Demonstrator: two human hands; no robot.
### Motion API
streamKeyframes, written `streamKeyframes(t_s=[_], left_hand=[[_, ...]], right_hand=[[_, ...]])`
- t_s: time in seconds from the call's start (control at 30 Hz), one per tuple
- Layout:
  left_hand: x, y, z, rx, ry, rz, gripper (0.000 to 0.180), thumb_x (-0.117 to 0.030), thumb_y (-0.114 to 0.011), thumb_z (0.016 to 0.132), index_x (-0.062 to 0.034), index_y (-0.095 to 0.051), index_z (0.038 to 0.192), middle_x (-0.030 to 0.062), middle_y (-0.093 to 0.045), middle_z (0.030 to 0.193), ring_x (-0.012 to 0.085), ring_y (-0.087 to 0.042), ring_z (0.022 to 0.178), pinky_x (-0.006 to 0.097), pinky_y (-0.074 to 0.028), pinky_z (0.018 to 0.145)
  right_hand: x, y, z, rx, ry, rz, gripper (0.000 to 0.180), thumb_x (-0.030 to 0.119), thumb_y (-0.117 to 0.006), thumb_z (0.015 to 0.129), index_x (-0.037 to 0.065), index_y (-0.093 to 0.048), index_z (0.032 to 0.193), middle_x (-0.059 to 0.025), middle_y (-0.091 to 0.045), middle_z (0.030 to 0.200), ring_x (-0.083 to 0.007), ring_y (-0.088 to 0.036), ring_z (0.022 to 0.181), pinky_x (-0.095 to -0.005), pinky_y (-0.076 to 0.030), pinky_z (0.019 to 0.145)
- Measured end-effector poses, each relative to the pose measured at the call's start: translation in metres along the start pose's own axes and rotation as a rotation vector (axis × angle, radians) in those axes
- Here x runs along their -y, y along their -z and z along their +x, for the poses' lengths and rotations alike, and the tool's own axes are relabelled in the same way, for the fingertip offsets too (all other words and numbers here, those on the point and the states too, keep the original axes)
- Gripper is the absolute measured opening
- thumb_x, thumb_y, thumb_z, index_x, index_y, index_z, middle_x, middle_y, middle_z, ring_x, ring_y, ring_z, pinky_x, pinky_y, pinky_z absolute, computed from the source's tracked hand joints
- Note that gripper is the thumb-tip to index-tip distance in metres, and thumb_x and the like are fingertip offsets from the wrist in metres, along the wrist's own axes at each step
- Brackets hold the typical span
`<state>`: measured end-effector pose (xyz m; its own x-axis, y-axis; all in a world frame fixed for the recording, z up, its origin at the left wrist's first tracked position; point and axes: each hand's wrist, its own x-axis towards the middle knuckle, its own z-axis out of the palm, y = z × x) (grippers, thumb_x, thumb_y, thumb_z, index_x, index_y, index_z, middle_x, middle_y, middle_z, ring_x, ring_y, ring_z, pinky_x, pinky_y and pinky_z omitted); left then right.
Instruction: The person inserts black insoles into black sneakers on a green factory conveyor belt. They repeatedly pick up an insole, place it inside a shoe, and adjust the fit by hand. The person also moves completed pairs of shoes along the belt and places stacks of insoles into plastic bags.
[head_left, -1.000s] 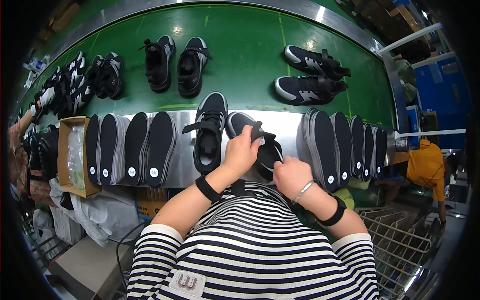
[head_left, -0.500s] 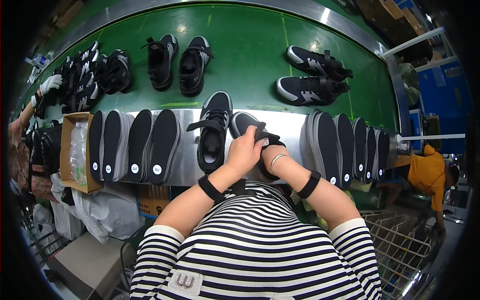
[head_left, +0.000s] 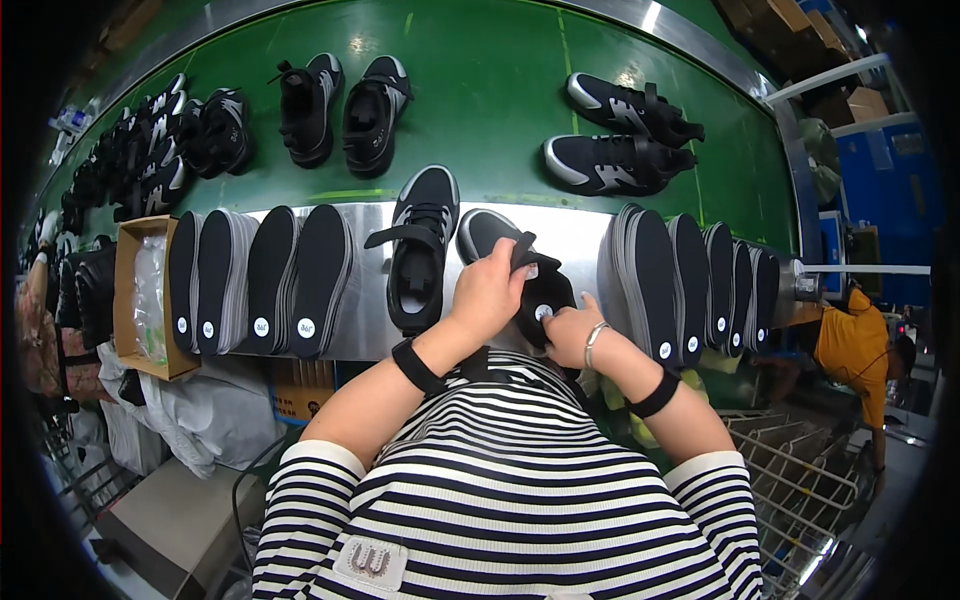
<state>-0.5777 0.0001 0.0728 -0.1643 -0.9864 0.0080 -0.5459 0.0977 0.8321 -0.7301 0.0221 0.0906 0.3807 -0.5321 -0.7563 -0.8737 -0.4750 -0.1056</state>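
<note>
A black shoe (head_left: 487, 232) with a silver toe stands in front of me on the metal ledge, its heel toward me. My left hand (head_left: 488, 295) is closed on this shoe's tongue and strap, pulling them up. Inside the heel lies an insole with a round white label (head_left: 543, 312). My right hand (head_left: 577, 333) reaches to the heel opening, fingertips at the insole beside the label and thumb apart; part of its fingers is hidden. Just left stands the matching shoe (head_left: 425, 205), its strap undone and a pale patch inside.
Stacks of black insoles (head_left: 322, 270) lie left on the ledge, and more insole stacks (head_left: 655, 285) lie right. A cardboard box (head_left: 128, 300) holds clear plastic. Finished-looking pairs of shoes (head_left: 610, 165) stand on the green belt (head_left: 480, 90). A person in orange (head_left: 865, 340) is at far right.
My right hand has drawn back from deep inside the shoe to its heel, and the insole's white label now shows. My left hand keeps its hold. The view has shifted slightly.
</note>
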Motion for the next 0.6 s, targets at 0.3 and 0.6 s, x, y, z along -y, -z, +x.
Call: streamKeyframes(t_s=[0.3,0.6], left_hand=[[0.000,-0.002,0.000,0.008,0.062,-0.030,0.033,-0.020,-0.058,0.076,-0.0018,-0.043,0.100,0.0211,-0.058,0.072,0.0391,-0.056,0.068,0.044,-0.045,0.058],[-0.008,0.123,-0.021,-0.145,0.174,-0.109,0.031,-0.016,-0.062,0.073,-0.0007,-0.054,0.098,0.0127,-0.059,0.092,0.0210,-0.058,0.080,0.029,-0.046,0.069]], right_hand=[[-0.003,0.003,-0.002,-0.006,-0.013,0.071,0.037,0.028,-0.052,0.075,0.003,-0.051,0.103,-0.0157,-0.060,0.085,-0.0292,-0.057,0.087,-0.0487,-0.028,0.093],[-0.018,-0.021,-0.018,-0.139,-0.205,0.223,0.040,0.028,-0.049,0.078,-0.002,-0.049,0.105,-0.0173,-0.061,0.080,-0.0305,-0.058,0.082,-0.0456,-0.032,0.087]])
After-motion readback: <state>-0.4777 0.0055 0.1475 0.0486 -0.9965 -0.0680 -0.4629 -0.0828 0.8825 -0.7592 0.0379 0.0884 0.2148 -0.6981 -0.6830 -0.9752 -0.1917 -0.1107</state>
